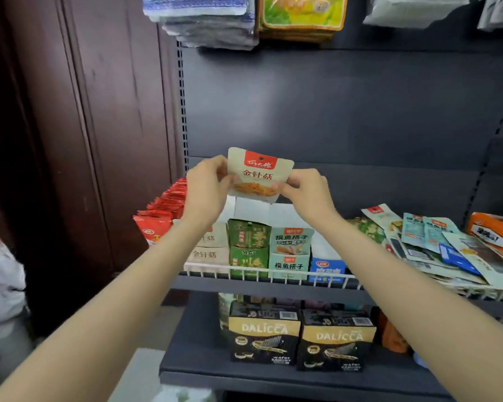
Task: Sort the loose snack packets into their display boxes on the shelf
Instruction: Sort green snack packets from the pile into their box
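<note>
Head view: I see both hands lift a beige mushroom packet [259, 177] above the shelf, left hand [208, 185] and right hand [307, 190] fingers pinching its lower corners. Next, I judge, it drops into the matching beige display box [206, 252] below left.

Head-worn view, forward and slightly down, near the shelf [273, 285], over both forearms.

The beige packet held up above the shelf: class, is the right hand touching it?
Touching. The head view shows the right hand pinching the beige packet at its lower right edge.
</note>
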A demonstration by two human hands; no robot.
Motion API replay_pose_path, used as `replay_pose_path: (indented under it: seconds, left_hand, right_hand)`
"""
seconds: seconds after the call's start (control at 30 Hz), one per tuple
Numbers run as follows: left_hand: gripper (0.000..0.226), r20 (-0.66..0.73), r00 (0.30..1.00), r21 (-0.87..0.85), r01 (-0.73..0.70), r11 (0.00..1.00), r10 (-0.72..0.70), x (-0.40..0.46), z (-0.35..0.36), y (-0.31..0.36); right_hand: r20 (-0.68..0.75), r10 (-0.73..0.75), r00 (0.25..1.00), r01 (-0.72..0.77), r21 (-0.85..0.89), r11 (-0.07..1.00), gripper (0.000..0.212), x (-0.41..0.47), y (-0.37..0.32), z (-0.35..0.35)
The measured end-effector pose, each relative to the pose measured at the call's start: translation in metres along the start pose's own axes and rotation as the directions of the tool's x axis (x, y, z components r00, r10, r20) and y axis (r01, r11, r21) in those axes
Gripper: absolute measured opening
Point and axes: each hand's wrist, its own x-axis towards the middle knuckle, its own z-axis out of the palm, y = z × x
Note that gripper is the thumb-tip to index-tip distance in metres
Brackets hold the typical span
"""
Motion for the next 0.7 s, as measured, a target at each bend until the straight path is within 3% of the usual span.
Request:
replay_pose_path:
  seconds: [0.13, 0.27, 0.4, 0.57, 0.7]
  left_hand:
    - [0.006, -0.026, 0.998, 0.052, 0.053, 0.997, -0.052, 0.004, -0.031, -0.038]
    - [0.012, -0.023, 0.993, 0.080, 0.118, 0.990, -0.116, 0.008, -0.042, -0.067]
    - [0.013, 0.103, 0.979, 0.127, 0.164, 0.978, -0.177, 0.011, -0.038, -0.085]
    - [0.019, 0.051, 0.998, 0.087, 0.039, 0.995, -0.044, 0.010, -0.038, -0.085]
    - [0.025, 0.177, 0.984, 0.201, -0.058, 0.978, 0.023, 0.012, -0.045, -0.093]
  right_hand:
    - [0.119, 0.006, 0.993, -0.001, -0.042, 0.999, 0.018, 0.011, -0.018, 0.044]
    - [0.143, -0.001, 0.990, 0.007, -0.045, 0.999, 0.017, 0.016, -0.027, 0.073]
    - [0.230, 0.049, 0.972, -0.018, -0.133, 0.991, 0.019, 0.020, -0.021, 0.083]
    - [0.369, 0.181, 0.911, -0.085, -0.262, 0.961, 0.019, 0.026, -0.009, 0.085]
    - [0.386, 0.120, 0.915, -0.042, -0.205, 0.978, 0.017, 0.029, -0.010, 0.083]
